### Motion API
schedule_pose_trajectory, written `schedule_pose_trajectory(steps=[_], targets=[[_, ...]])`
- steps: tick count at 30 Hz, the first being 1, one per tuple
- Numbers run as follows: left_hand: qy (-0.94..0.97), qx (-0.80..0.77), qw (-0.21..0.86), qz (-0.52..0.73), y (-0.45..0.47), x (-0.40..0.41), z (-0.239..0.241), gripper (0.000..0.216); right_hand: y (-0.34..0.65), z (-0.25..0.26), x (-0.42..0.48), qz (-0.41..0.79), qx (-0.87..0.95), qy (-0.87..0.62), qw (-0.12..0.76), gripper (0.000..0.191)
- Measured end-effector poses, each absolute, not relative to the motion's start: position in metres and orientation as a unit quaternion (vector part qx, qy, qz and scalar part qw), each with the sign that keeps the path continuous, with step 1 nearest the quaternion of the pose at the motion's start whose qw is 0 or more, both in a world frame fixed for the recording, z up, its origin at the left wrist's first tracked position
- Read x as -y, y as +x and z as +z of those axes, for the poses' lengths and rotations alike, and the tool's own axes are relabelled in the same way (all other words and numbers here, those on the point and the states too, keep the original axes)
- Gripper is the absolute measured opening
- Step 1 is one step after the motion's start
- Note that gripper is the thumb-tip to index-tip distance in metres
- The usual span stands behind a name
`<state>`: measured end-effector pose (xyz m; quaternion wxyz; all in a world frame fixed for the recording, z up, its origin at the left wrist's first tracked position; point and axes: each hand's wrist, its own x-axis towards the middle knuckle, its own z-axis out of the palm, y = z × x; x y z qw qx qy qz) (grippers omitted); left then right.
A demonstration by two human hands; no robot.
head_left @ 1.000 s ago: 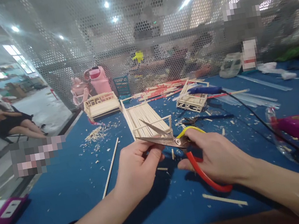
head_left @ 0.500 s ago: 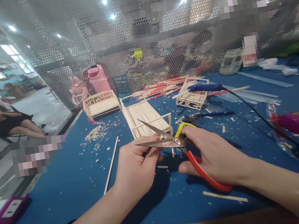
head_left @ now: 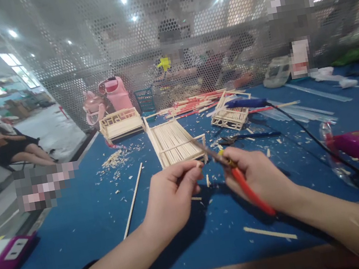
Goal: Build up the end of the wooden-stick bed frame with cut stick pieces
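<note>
My left hand (head_left: pixel 172 195) is closed in a pinch on a small piece of wooden stick (head_left: pixel 200 165), with only its tip showing. My right hand (head_left: pixel 258 176) grips scissors (head_left: pixel 239 175) with red and yellow handles. Their blades are blurred, look closed together, and point up and left, apart from the left hand. Just beyond both hands lies a miniature bed frame of pale sticks (head_left: pixel 173 140), with a slatted base and a rail at the near end. A loose stick (head_left: pixel 134 197) rests left of my left hand, and a shorter stick (head_left: pixel 270 232) lies near the front edge.
A small stick bench (head_left: pixel 122 125) and another stick model (head_left: pixel 230 117) stand farther back. A blue glue gun (head_left: pixel 246 103) with a black cord lies right of centre, above pliers (head_left: pixel 249 137). Red and pale sticks (head_left: pixel 191 105) are piled behind. Wood scraps (head_left: pixel 113 159) litter the blue table.
The scissors have closed and swung, their blades now pointing up and away from my left fingers. My right hand has curled tighter round the handles. My left hand has turned slightly, still pinching.
</note>
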<state>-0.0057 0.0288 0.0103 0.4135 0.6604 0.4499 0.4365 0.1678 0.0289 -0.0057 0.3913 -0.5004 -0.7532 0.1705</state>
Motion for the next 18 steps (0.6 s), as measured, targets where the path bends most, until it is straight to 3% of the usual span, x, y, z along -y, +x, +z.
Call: schedule_pose_trajectory(steps=[3, 6, 12, 15, 18], targets=[[0.593, -0.446, 0.492, 0.455, -0.004, -0.029, 0.014, 0.012, 0.17, 0.0, -0.034, 0.201, 0.68, -0.54, 0.454, 0.006], [0.577, -0.434, 0.526, 0.45, -0.002, -0.029, 0.015, 0.013, 0.169, 0.003, -0.033, 0.286, 0.662, -0.524, 0.454, 0.008], [0.676, -0.378, 0.417, 0.476, -0.002, -0.03, 0.005, 0.006, 0.16, -0.005, -0.03, 0.512, 0.624, -0.391, 0.441, 0.02], [0.7, -0.377, 0.375, 0.477, -0.001, -0.03, 0.002, 0.007, 0.161, -0.008, -0.034, 0.536, 0.607, -0.357, 0.466, 0.019], [0.731, -0.39, 0.336, 0.448, 0.001, -0.029, 0.002, 0.008, 0.164, -0.004, -0.034, 0.477, 0.63, -0.365, 0.492, 0.014]])
